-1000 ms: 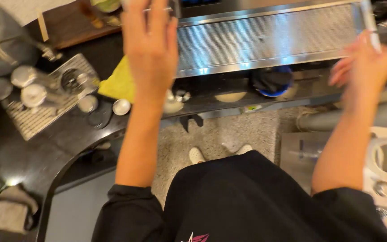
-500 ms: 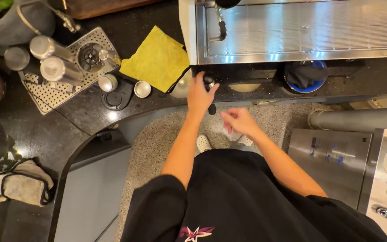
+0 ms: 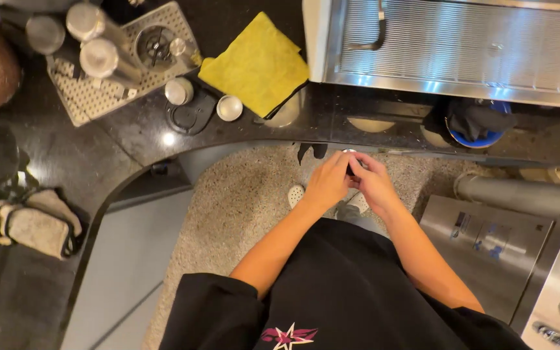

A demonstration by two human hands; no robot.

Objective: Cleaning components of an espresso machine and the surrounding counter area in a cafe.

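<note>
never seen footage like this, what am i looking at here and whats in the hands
This is one picture from a camera worn on a person's head, looking straight down at their own body and hands. No machine does the handling here; the black shirt at the bottom is the wearer's.

The left hand and right hand meet in front of the waist, fingers closed together around a small dark object with a silvery end. It is mostly hidden, so I cannot tell what it is.

Above them runs a dark speckled stone counter. On it lie a folded yellow cloth, a perforated metal drip tray with steel jugs, and two small round metal cups. The ribbed steel top of a machine fills the upper right. A blue bowl with a dark cloth sits below it.
</note>
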